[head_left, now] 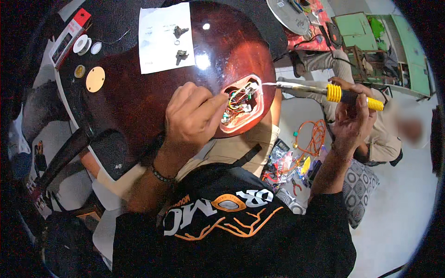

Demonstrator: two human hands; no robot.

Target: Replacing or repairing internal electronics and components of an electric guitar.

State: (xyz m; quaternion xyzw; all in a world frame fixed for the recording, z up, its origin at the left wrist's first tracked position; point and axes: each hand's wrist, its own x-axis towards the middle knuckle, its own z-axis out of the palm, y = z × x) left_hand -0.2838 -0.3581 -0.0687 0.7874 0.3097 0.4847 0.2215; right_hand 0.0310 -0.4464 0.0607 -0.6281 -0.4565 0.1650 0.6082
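A glossy red-brown guitar body (139, 106) lies across my lap with its back up. Its open control cavity (260, 109) shows tangled thin wires (238, 104) in several colours and small electrical parts. At the cavity's left edge my left hand (193, 111) is closed in a pinch; what its fingertips hold is hidden. My right hand (352, 116) grips a soldering iron (336, 92) with a yellow and black handle. The iron's metal tip points left, at the cavity's right rim; I cannot tell whether it touches anything.
White paper (160, 46) bearing two small metal parts lies on the guitar. A round cream cover (95, 79), a solder spool (82, 45) and a red box (70, 39) sit left. An orange cable (315, 136) and assorted tools lie right. Another person (387, 139) sits beyond my right hand.
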